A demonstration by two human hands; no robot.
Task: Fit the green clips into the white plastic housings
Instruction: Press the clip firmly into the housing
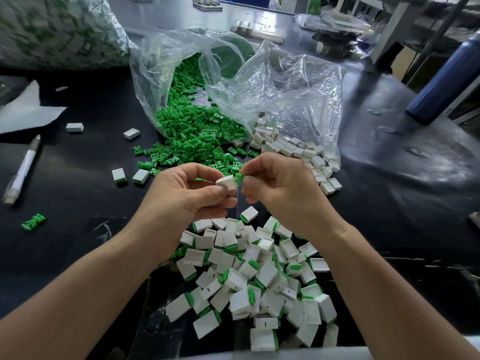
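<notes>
Head view showed, at frame centre, the left hand (191,189) pinching a small white plastic housing (226,183) and the right hand (279,187) pinching a green plastic clip (239,177) at its mouth (skewed entry might jam it).

Glossy black worktable (389,157), blue bottle (446,81) at right, cluttered benches behind.

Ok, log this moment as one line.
left hand holds white housing | right hand pinches green clip | clip beside housing, not seated
</notes>
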